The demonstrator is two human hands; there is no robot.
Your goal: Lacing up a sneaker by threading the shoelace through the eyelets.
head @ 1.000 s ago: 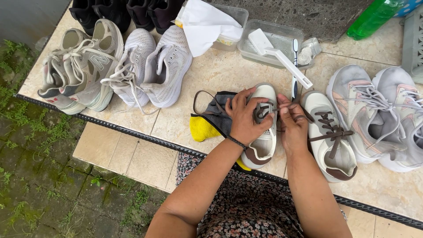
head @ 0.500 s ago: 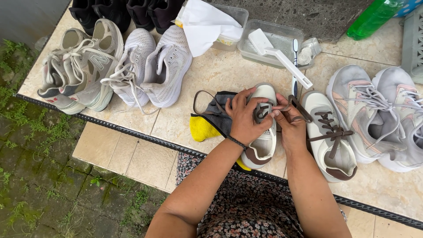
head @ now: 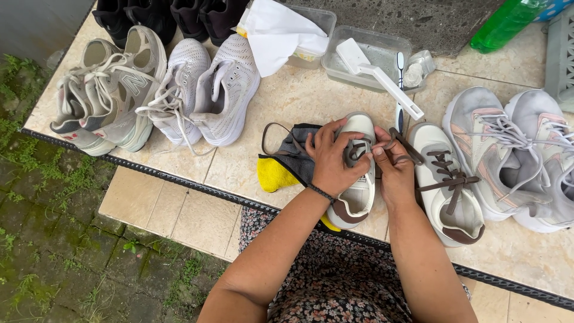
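A white sneaker with brown trim point(head: 359, 197) lies on the tiled ledge point(head: 287, 101), toe away from me. My left hand point(head: 330, 157) grips its upper and presses it down. Beside it, my right hand point(head: 394, 164) pinches a brown shoelace point(head: 402, 143) that runs to the sneaker's eyelets. The matching sneaker point(head: 447, 185), laced in brown, sits just right of my right hand. A grey cloth point(head: 293, 152) over a yellow sponge point(head: 274, 174) lies under the left edge of the sneaker.
Grey-white sneaker pairs stand at left point(head: 107, 98), centre-left point(head: 206, 90) and right point(head: 514, 149). Black shoes point(head: 167, 15) line the back. Two clear tubs point(head: 371, 57) hold a white brush point(head: 379, 75) and a white cloth point(head: 278, 33). A green bottle point(head: 505, 24) stands at the far right.
My right hand has drawn the brown lace a little further right and up. My left hand stays on the sneaker.
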